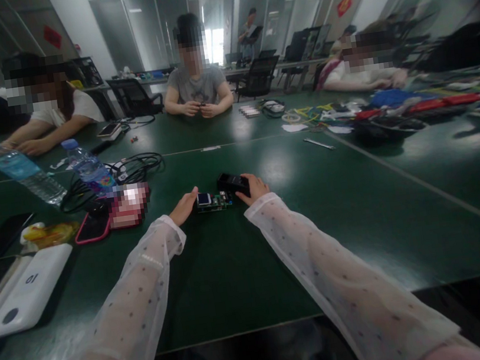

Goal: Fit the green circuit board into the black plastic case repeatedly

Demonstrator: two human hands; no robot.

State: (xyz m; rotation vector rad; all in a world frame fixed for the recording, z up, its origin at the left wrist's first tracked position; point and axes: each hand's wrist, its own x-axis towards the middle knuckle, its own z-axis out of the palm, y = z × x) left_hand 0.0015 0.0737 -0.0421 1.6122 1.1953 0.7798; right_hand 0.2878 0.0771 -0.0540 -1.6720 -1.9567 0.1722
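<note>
My left hand (185, 206) grips the left end of a small green circuit board (214, 202) with a little screen on it. The board is just above or on the green table; I cannot tell which. In my right hand (256, 188) is a black plastic case (233, 184), its fingers wrapped round the right end. The case is tilted, beside and slightly behind the board's right end. Whether the two touch is not clear. My fingertips on the far sides are hidden by the board and the case.
To the left are two water bottles (89, 168), black cables (144, 165), phones (94, 223) and a white power bank (32, 289). A metal wrench-like tool (319, 144) lies right of centre. Bundled wires and bags (417, 104) cover the far right. A person (196, 85) sits opposite.
</note>
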